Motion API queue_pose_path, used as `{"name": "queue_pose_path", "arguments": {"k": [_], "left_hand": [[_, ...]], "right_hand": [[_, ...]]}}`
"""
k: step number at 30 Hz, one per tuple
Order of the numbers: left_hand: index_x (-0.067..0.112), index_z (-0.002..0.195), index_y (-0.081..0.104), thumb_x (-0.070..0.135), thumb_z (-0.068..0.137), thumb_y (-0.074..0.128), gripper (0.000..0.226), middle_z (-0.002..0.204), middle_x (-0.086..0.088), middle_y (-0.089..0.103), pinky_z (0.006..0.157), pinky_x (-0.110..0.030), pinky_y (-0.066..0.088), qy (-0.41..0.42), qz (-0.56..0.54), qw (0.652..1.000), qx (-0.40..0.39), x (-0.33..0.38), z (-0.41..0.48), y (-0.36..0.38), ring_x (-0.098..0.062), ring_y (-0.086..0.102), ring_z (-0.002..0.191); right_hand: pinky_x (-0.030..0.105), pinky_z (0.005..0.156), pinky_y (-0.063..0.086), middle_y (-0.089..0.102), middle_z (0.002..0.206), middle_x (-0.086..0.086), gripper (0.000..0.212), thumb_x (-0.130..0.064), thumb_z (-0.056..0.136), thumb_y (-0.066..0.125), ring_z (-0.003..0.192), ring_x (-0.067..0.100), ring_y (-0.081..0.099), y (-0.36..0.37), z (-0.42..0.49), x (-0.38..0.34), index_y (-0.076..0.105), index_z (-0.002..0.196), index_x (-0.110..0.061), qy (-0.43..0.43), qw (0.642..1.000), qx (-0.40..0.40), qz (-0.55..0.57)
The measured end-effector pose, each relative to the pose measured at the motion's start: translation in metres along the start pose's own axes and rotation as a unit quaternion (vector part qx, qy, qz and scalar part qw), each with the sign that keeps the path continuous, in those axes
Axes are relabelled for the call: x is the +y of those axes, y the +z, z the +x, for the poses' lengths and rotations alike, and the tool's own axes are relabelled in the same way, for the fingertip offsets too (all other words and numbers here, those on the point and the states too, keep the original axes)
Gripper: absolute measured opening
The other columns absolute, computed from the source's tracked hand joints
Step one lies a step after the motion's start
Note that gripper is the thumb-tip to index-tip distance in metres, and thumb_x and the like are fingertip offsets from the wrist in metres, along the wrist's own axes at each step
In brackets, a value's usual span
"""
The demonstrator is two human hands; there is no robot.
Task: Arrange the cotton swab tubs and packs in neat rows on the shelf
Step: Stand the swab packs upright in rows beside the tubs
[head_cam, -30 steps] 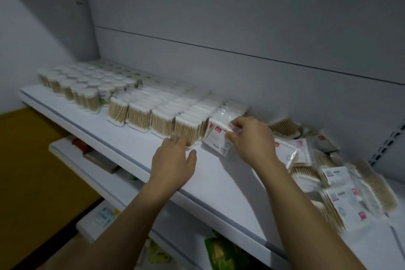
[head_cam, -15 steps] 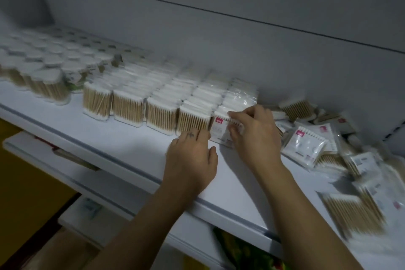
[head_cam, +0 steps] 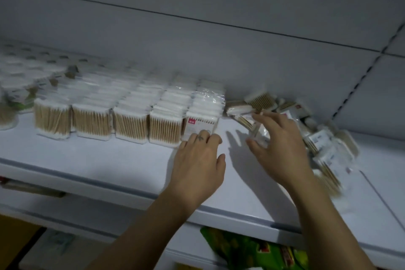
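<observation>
The step in hand, as I judge it, is to add one more pack to the end of the rows. The left hand (head_cam: 197, 160) holds nothing; its fingertips rest against the foot of the red-labelled pack (head_cam: 201, 124), which stands upright at the right end of the front row on the shelf (head_cam: 109, 160). The right hand (head_cam: 278, 144) reaches into the loose pile (head_cam: 324, 138) with thumb and fingers spread wide around a clear pack (head_cam: 259, 131) - blur hides whether that grip has closed on it, so I cannot tell.

To do this well, the left hand should brace the labelled pack so the row does not topple. The right should lift its pack clear of its neighbours, turn it upright and set it just beside the row's end, front edges level.

The neat rows of packs (head_cam: 131, 120) run left towards the round tubs (head_cam: 13, 94) at the far left - both blurred. The pile lies tangled against the back wall (head_cam: 219, 61), packs tilted and overlapping, so a careless pull could drag others along or push some off the shelf's front. Below the shelf a green bag (head_cam: 252, 247) shows.
</observation>
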State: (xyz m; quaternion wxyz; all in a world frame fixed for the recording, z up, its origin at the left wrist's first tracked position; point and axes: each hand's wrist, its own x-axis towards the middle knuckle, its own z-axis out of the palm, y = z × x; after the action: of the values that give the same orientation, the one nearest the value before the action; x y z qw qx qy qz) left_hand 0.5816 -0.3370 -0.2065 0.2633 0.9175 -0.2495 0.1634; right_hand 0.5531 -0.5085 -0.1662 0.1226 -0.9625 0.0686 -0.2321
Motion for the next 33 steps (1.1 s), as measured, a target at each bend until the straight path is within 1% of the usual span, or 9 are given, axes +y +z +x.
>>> {"name": "queue_pose_path", "arguments": {"k": [6, 9, 12, 16, 20, 24, 28, 31, 33], "left_hand": [[0.03, 0.135, 0.043, 0.042, 0.096, 0.048, 0.042, 0.134, 0.005, 0.046, 0.099, -0.035, 0.042, 0.095, -0.059, 0.988, -0.107, 0.066, 0.025, 0.028, -0.014, 0.043, 0.121], [0.037, 0.142, 0.034, 0.062, 0.089, 0.049, 0.06, 0.148, 0.005, 0.035, 0.107, -0.04, 0.031, 0.186, -0.025, 0.957, -0.22, 0.104, 0.024, 0.043, -0.019, 0.029, 0.133], [0.033, 0.14, 0.031, 0.072, 0.08, 0.051, 0.074, 0.148, 0.0, 0.036, 0.105, -0.045, 0.029, 0.195, 0.017, 0.943, -0.268, 0.137, 0.021, 0.06, -0.024, 0.031, 0.133], [0.032, 0.125, 0.035, 0.067, 0.077, 0.054, 0.062, 0.129, 0.003, 0.048, 0.097, -0.041, 0.036, 0.171, 0.017, 0.957, -0.232, 0.147, 0.024, 0.072, -0.021, 0.041, 0.121], [0.037, 0.107, 0.044, 0.064, 0.071, 0.066, 0.05, 0.109, 0.018, 0.048, 0.089, -0.034, 0.045, 0.071, -0.116, 0.961, -0.24, 0.136, 0.021, 0.067, -0.007, 0.047, 0.105], [0.038, 0.111, 0.047, 0.067, 0.063, 0.073, 0.062, 0.115, 0.015, 0.054, 0.087, -0.033, 0.051, -0.073, -0.222, 0.967, -0.101, 0.122, 0.019, 0.061, -0.007, 0.053, 0.106], [0.051, 0.138, 0.024, 0.067, 0.057, 0.077, 0.098, 0.132, 0.009, 0.042, 0.09, -0.044, 0.054, -0.129, -0.303, 0.944, 0.011, 0.115, 0.011, 0.05, -0.019, 0.055, 0.115], [0.053, 0.138, 0.021, 0.061, 0.058, 0.076, 0.098, 0.118, 0.024, 0.021, 0.092, -0.044, 0.052, -0.126, -0.209, 0.97, 0.01, 0.105, 0.0, 0.039, -0.022, 0.052, 0.116], [0.054, 0.136, 0.025, 0.063, 0.055, 0.077, 0.097, 0.116, 0.024, 0.018, 0.093, -0.039, 0.053, -0.144, -0.19, 0.971, 0.012, 0.094, -0.007, 0.024, -0.018, 0.052, 0.114]], "right_hand": [[0.036, 0.092, 0.043, 0.055, 0.132, -0.003, 0.042, -0.019, 0.086, 0.067, 0.114, 0.02, 0.051, -0.053, -0.035, 0.065, 0.059, 0.127, -0.028, 0.095, 0.995, -0.011, -0.026], [0.029, 0.08, 0.05, 0.062, 0.121, -0.011, 0.037, -0.024, 0.088, 0.066, 0.091, 0.007, 0.059, -0.073, -0.058, 0.095, 0.06, 0.124, -0.033, 0.145, 0.989, -0.02, -0.006], [0.025, 0.076, 0.05, 0.064, 0.113, -0.015, 0.033, -0.03, 0.089, 0.065, 0.081, 0.001, 0.058, -0.076, -0.075, 0.117, 0.06, 0.121, -0.037, 0.17, 0.984, -0.05, -0.001], [0.025, 0.079, 0.05, 0.065, 0.106, -0.018, 0.028, -0.029, 0.086, 0.067, 0.083, 0.0, 0.06, -0.07, -0.083, 0.129, 0.063, 0.112, -0.038, 0.151, 0.981, -0.11, 0.045], [0.02, 0.076, 0.047, 0.065, 0.102, -0.017, 0.026, -0.036, 0.086, 0.066, 0.083, -0.001, 0.058, -0.064, -0.078, 0.134, 0.064, 0.112, -0.034, 0.112, 0.982, -0.117, 0.094], [0.01, 0.067, 0.047, 0.067, 0.092, -0.019, 0.025, -0.042, 0.087, 0.063, 0.079, -0.005, 0.063, -0.064, -0.066, 0.13, 0.064, 0.111, -0.034, 0.112, 0.956, -0.072, 0.26], [0.038, 0.068, 0.058, 0.072, 0.076, -0.001, 0.018, -0.035, 0.09, 0.063, 0.069, 0.011, 0.069, -0.058, -0.043, 0.1, 0.068, 0.096, -0.019, 0.1, 0.894, -0.132, 0.417], [0.05, 0.067, 0.056, 0.068, 0.072, 0.007, 0.024, -0.034, 0.083, 0.069, 0.069, 0.026, 0.066, -0.041, -0.025, 0.069, 0.064, 0.077, -0.012, 0.047, 0.905, -0.146, 0.397], [0.051, 0.067, 0.054, 0.066, 0.069, 0.002, 0.02, -0.036, 0.075, 0.07, 0.068, 0.024, 0.064, -0.031, -0.014, 0.053, 0.063, 0.074, -0.018, 0.028, 0.911, -0.124, 0.392]]}}
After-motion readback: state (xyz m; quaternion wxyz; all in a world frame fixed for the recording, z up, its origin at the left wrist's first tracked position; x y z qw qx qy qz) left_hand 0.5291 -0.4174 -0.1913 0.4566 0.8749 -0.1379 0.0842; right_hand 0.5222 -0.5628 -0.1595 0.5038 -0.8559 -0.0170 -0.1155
